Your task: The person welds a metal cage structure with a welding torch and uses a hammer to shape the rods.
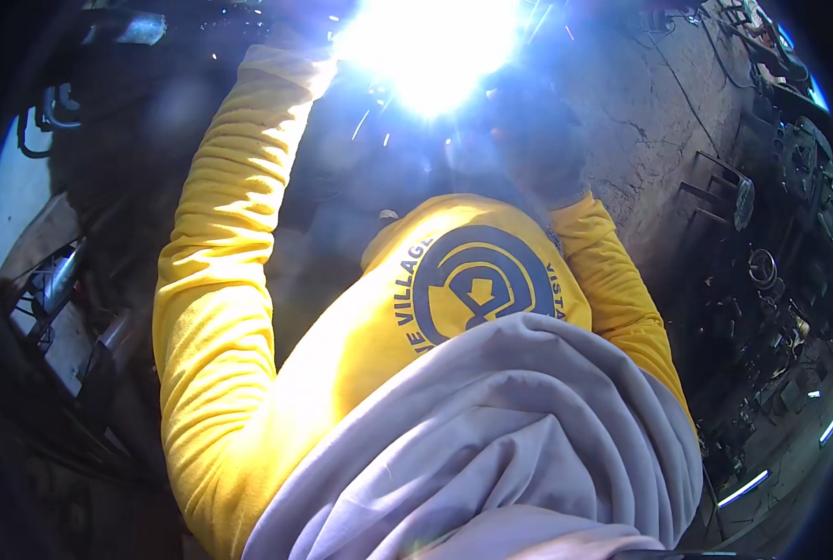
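Note:
A white-blue welding arc glares at the top middle, throwing off sparks and washing out what lies around it. Up to its left side reaches my left arm in a yellow sleeve. Beyond the cuff my left hand is only a dark shape, its fingers lost in shadow and glare. My right hand, in a dark glove, is just below and right of the arc. Haze hides its fingers and anything in them. The workpiece under the arc cannot be made out.
Grey cloth drapes over my yellow shirt. Cracked concrete floor lies to the right, with a small metal frame on it. Dark metal parts and a handwheel crowd the right edge. Metal pieces stand at the left.

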{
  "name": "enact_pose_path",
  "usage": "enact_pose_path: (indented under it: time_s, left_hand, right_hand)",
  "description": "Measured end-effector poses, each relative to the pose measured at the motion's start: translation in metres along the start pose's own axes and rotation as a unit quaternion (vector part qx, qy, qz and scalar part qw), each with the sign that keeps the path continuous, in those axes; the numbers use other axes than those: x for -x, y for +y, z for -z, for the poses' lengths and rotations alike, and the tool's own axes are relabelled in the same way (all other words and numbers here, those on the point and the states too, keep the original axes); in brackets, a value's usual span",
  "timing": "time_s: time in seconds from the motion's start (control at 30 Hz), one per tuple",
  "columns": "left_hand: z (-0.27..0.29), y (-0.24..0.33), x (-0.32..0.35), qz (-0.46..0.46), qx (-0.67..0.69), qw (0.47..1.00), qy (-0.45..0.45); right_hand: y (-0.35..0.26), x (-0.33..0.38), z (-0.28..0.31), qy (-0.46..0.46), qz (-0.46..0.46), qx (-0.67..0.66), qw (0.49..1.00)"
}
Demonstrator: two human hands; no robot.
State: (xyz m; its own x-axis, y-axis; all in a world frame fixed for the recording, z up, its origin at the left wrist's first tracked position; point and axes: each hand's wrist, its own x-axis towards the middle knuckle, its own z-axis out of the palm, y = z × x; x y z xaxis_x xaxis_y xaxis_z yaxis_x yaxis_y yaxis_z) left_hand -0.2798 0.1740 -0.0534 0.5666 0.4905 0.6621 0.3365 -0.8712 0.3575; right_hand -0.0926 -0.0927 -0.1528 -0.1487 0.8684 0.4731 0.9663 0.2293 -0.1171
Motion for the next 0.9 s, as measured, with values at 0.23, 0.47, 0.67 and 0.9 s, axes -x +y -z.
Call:
enact_pose_path:
  time_s: [0.23, 0.47, 0.67, 0.9]
  left_hand:
    - [-0.019, 0.002, -0.004, -0.016, 0.027, 0.999, -0.009]
    - [0.000, 0.001, 0.003, -0.017, -0.026, 1.000, -0.001]
    - [-0.005, -0.001, 0.005, -0.040, -0.054, 0.998, -0.009]
    - [0.011, 0.015, -0.002, 0.048, -0.020, 0.998, -0.020]
  right_hand:
    - [-0.010, 0.005, 0.019, -0.015, -0.120, -0.165, 0.979]
    - [-0.035, -0.021, 0.049, -0.036, -0.196, -0.374, 0.906]
    - [-0.033, 0.033, 0.038, 0.028, -0.318, -0.619, 0.718]
    - [-0.035, 0.015, 0.059, 0.131, -0.290, -0.554, 0.770]
